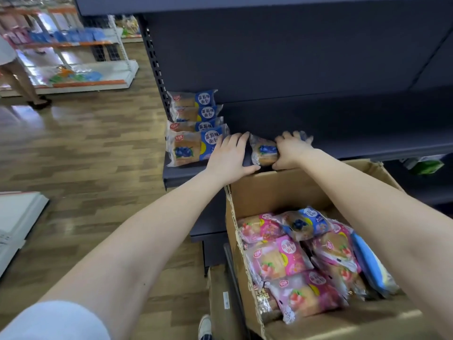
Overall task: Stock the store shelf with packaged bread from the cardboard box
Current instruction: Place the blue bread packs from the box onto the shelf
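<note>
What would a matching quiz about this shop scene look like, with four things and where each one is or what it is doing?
Things:
1. stack of blue packs
2. pink packs
3. left hand
4. right hand

Places or states:
A. grips a single blue pack on the shelf
B. in the cardboard box
C. at the shelf's left end
D. rests flat, fingers straight, on the shelf edge

Pairs: 1-C, 2-B, 3-D, 4-A
</note>
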`<state>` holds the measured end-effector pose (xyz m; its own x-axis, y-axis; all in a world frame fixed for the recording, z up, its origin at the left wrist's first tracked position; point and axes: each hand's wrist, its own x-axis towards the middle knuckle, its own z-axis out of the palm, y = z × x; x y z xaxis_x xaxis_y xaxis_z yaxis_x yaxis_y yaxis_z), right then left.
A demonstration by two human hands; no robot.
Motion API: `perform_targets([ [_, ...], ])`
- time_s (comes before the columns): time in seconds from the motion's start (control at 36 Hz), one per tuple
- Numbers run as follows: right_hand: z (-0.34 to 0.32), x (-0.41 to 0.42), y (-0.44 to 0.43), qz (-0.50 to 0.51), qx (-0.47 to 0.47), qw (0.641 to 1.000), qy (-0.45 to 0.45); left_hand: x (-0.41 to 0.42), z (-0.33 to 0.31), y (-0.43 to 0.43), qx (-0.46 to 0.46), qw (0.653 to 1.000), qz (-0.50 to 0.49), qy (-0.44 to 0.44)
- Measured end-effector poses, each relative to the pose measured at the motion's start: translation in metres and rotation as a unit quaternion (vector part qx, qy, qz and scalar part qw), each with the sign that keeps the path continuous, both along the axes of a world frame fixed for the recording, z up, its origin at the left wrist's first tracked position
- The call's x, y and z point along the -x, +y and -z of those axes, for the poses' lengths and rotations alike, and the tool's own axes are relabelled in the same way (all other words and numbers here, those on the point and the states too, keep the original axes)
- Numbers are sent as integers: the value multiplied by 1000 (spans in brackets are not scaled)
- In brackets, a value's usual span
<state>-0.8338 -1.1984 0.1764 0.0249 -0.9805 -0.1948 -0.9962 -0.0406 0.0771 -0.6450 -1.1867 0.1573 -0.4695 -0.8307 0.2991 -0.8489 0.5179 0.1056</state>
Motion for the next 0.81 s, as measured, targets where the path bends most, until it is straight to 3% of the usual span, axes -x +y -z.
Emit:
perform_targets([
  [0.19, 6, 20, 10, -30, 54, 995, -76, 15, -2, -8, 6, 1000, 13, 12],
  [0.39, -1, 18, 19, -141, 222, 965, 17, 27, -14, -19, 23, 999, 27, -17],
  [0.5, -2, 17, 6, -173, 303, 936, 37, 22, -27, -32, 109, 994, 10, -31],
  [0.67, -12, -3, -28, -180, 295, 938, 6, 1, -44, -65, 153, 987, -27, -30],
  [0.81, -22, -19, -60, -120, 260, 958, 15, -11, -51, -88, 31, 996, -82, 18],
])
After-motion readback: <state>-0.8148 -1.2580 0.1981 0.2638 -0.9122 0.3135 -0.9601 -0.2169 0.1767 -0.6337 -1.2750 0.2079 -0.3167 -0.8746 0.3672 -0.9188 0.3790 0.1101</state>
